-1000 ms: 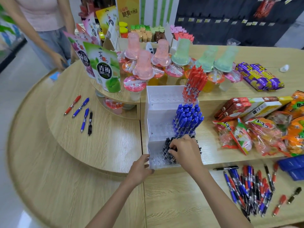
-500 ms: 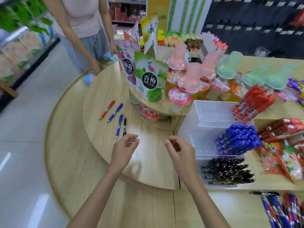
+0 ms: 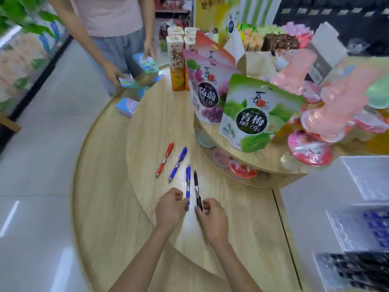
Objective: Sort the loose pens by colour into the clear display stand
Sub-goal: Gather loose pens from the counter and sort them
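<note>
The clear display stand (image 3: 357,182), at 3 o'clock from the hands, is smeared by blur and cut off at the right edge. The racked blue pens (image 3: 376,226) and racked black pens (image 3: 357,268) show only as streaks. On the round wooden surface (image 3: 147,123) the left hand (image 3: 169,208) curls its fingers at the near end of a blue pen (image 3: 188,182) that points to 12 o'clock. The right hand (image 3: 212,219) does likewise at the black pen (image 3: 196,186) just beside it. I cannot tell if either hand actually grips. A red pen (image 3: 165,160) and a second blue pen (image 3: 178,164) lie apart at 11 o'clock.
</note>
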